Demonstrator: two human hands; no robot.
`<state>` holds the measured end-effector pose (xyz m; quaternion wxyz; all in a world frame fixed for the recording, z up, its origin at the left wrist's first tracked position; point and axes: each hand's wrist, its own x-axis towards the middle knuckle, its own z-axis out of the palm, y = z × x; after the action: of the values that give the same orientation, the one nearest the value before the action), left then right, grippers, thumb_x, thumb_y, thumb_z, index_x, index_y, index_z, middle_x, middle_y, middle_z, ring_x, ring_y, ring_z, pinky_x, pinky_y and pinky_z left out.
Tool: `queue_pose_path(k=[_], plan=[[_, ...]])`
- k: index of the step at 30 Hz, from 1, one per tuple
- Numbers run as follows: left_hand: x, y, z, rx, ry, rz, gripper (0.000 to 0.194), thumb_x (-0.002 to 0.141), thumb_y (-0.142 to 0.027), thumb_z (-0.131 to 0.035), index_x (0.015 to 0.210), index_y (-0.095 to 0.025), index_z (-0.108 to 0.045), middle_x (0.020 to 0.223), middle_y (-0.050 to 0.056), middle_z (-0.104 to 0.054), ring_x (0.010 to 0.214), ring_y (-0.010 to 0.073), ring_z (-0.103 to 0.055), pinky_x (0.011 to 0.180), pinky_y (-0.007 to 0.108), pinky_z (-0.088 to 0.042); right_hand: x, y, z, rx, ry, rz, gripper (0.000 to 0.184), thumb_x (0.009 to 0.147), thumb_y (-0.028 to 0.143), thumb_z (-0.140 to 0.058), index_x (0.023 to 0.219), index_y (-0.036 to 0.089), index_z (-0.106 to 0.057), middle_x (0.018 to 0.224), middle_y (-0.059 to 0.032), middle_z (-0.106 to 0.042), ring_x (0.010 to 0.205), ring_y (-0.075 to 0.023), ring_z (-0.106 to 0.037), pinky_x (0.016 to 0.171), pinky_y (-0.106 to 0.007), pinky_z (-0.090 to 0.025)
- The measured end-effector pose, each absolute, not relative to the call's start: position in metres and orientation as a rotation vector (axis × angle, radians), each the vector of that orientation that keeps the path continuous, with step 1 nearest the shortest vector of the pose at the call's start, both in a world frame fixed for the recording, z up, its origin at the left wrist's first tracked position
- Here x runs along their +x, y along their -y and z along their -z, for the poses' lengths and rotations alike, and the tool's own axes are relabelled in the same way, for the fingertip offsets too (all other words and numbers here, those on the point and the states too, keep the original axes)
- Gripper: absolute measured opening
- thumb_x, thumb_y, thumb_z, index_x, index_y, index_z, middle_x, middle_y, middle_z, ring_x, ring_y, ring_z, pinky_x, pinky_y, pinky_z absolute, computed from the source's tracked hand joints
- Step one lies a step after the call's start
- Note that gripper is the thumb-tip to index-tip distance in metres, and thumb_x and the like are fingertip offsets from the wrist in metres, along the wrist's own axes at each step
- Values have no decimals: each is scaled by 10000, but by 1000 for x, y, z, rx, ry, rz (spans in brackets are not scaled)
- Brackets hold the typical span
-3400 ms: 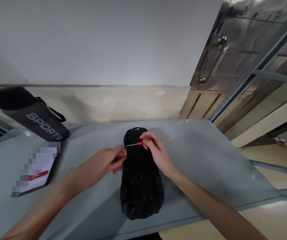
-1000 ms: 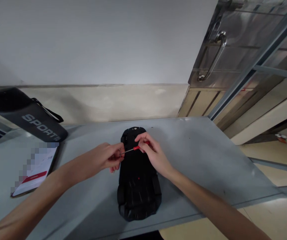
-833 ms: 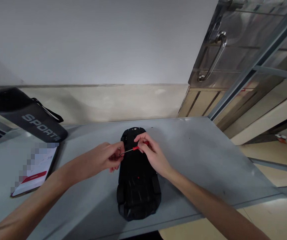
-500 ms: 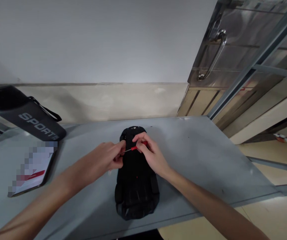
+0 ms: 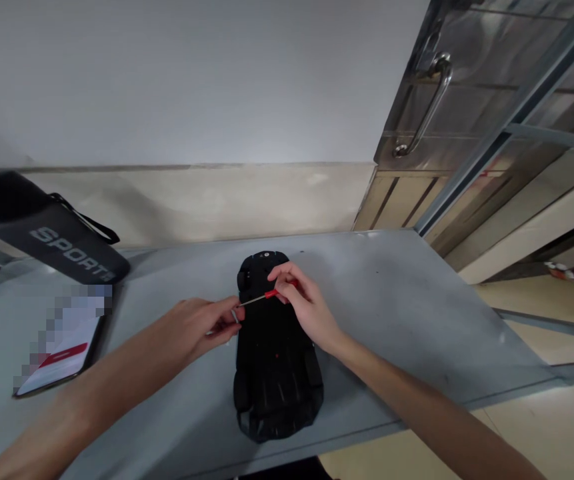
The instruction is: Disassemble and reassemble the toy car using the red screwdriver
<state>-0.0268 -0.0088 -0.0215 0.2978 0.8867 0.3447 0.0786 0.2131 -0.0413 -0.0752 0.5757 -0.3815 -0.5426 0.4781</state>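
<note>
A black toy car (image 5: 277, 373) lies upside down on the grey table, its underside facing up. Above it, my right hand (image 5: 307, 303) is closed around the red handle of a small screwdriver (image 5: 254, 300). The thin metal shaft points left, toward the fingertips of my left hand (image 5: 211, 323). Those fingers are pinched close together at the car's left edge, around the screwdriver's tip. Whatever they hold there is too small to make out.
On the left of the table (image 5: 367, 293) lies a phone (image 5: 67, 347) with a lit, partly blurred screen. A dark bottle (image 5: 61, 233) marked SPORT leans behind it. A pale wall (image 5: 217, 200) runs along the back; a metal frame post (image 5: 471, 180) rises at the right.
My left hand has drawn slightly left and its fingers have loosened a little, showing more of the screwdriver shaft. The car has shifted slightly in view. My right hand keeps the screwdriver.
</note>
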Motion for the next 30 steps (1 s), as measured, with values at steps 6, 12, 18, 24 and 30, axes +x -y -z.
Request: queue_pose_path(k=[6, 12, 18, 24, 30], plan=[[-21, 0, 21, 2387, -928, -151, 303, 1049, -487, -556, 912, -241, -668, 746, 5, -697, 622, 168, -622, 632, 284, -377, 213, 41, 76, -889, 1273, -1122, 80, 988, 317, -545, 1019, 289, -613, 774, 35, -477, 724, -176, -469, 718, -335, -397], [-21, 4, 17, 2382, -917, -166, 236, 1039, -453, -594, 951, -251, -679, 877, 6, -741, 751, 187, -688, 711, 289, -465, 214, 43, 75, -898, 1275, -1123, 88, 986, 294, -547, 1025, 284, -625, 787, 36, -492, 747, -173, -497, 754, -341, -407], [-31, 12, 25, 2420, -1007, -331, 204, 1038, -473, -624, 1124, -288, -635, 1108, 15, -753, 919, 226, -742, 835, 339, -527, 214, 43, 75, -891, 1270, -1127, 82, 990, 292, -542, 1020, 290, -618, 778, 39, -490, 741, -174, -490, 750, -340, -405], [-35, 18, 31, 2458, -1015, -365, 244, 1046, -494, -620, 1210, -313, -621, 1211, 29, -747, 1024, 248, -747, 892, 361, -574, 215, 43, 75, -886, 1262, -1133, 85, 988, 281, -542, 1021, 283, -620, 778, 40, -490, 734, -169, -483, 742, -339, -384], [-33, 14, 38, 2535, -948, -429, 181, 1076, -380, -543, 1229, -299, -593, 1247, 44, -700, 962, 208, -751, 863, 341, -614, 215, 43, 75, -872, 1243, -1138, 92, 968, 265, -547, 1026, 269, -619, 759, 51, -473, 720, -158, -478, 734, -326, -380]])
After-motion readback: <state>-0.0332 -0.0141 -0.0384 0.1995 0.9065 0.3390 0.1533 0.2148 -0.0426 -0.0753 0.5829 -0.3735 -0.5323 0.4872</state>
